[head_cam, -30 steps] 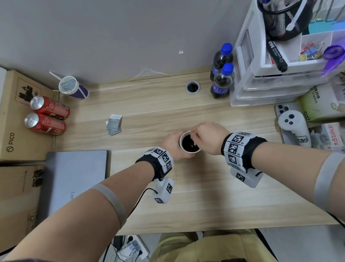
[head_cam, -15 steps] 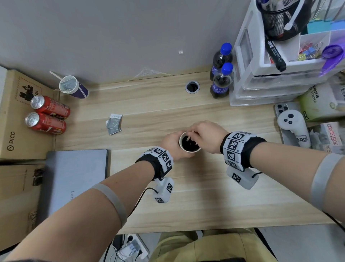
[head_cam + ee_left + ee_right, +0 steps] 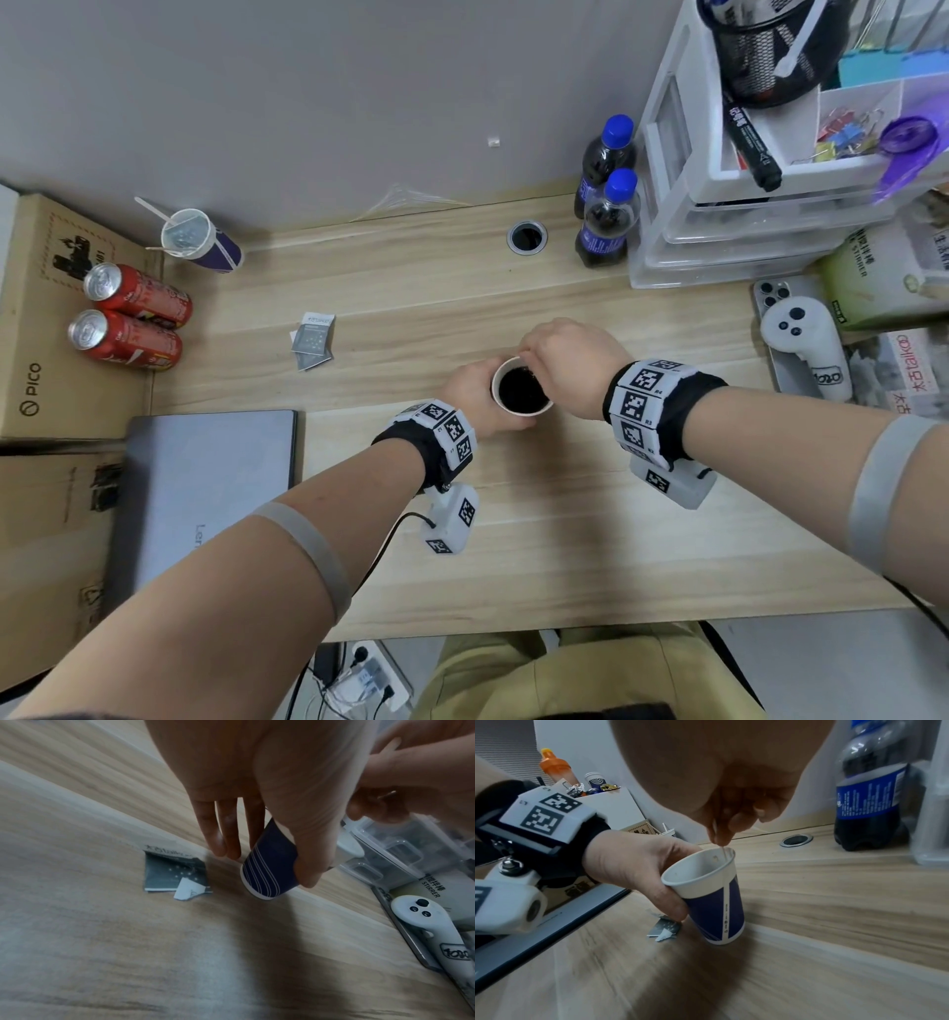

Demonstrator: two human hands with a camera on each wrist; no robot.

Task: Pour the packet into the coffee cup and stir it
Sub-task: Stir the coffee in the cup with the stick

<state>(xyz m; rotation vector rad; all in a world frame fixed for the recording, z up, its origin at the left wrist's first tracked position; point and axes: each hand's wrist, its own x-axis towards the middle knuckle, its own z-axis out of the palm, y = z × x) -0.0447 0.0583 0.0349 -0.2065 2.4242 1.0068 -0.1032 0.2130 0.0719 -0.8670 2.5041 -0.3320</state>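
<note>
A blue-and-white paper coffee cup [image 3: 521, 386] [image 3: 270, 866] [image 3: 713, 902] full of dark coffee stands upright mid-desk. My left hand [image 3: 470, 393] [image 3: 639, 870] grips its side, thumb and fingers wrapped round it. My right hand [image 3: 565, 360] [image 3: 721, 829] hovers over the rim and pinches a thin white stirrer [image 3: 721, 852] that dips into the cup at its far edge. The torn, grey packet [image 3: 313, 340] [image 3: 174, 874] [image 3: 666, 929] lies flat on the desk to the left of the cup.
A closed laptop [image 3: 205, 488] lies at the front left, two red cans [image 3: 131, 321] and another paper cup [image 3: 197, 241] at the back left. Two cola bottles [image 3: 606, 205], a white drawer unit [image 3: 744, 205] and a white controller [image 3: 803, 349] stand to the right.
My right hand has shifted the stirrer round the cup, from the near right side to the far edge. The left hand and cup have stayed put.
</note>
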